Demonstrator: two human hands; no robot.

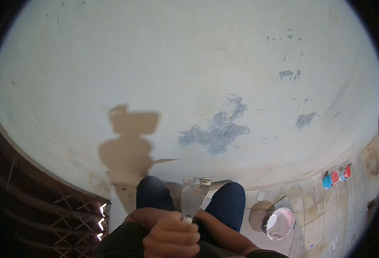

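Note:
My left hand (172,237) is closed in a fist low in the middle of the view. A putty knife (194,193) stands up out of that fist, its wide metal blade pointing toward the wall and smeared with pale residue. My right forearm (226,232) comes in from the lower right and passes behind the blade and fist, so the right hand itself is hidden. Beyond my knees rises a pale wall (206,56), marked by a large grey scraped patch (219,131) and smaller grey patches (305,120) to its right.
On the tiled floor (316,215) at my right stands an open white bucket (279,223). Farther off are two small blue and red tubs (335,178). A dark folding metal gate (60,215) lines the lower left. My shadow (129,146) falls on the wall.

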